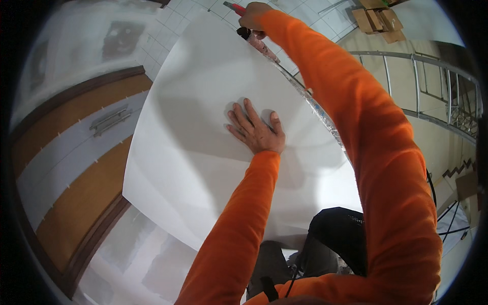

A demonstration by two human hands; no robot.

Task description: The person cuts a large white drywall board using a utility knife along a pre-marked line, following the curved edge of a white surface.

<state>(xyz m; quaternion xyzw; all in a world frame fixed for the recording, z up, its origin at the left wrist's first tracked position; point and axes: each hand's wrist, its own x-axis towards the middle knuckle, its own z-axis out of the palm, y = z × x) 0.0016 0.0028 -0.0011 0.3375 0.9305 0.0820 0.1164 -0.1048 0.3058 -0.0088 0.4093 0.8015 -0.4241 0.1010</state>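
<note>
A large white sheet or panel (193,117) stretches out in front of me. My left hand (258,133) presses flat on its middle, fingers spread and empty. At the far right edge of the panel, my right hand (254,19) is closed around a red hand tool (235,8) with a greyish end; its exact kind cannot be made out. Just below that hand lie a dark round piece (244,33) and a pinkish, smeared tube-like length (263,50). A long, stained silvery strip (320,113) runs along the panel's right edge, partly hidden by my right sleeve.
A metal ladder (417,84) lies to the right. Cardboard pieces (378,20) rest at the far right on white tiles (325,25). On the left is a brown-framed door (76,203) beside a patched wall (137,259). A black bag-like item (338,231) hangs near my legs.
</note>
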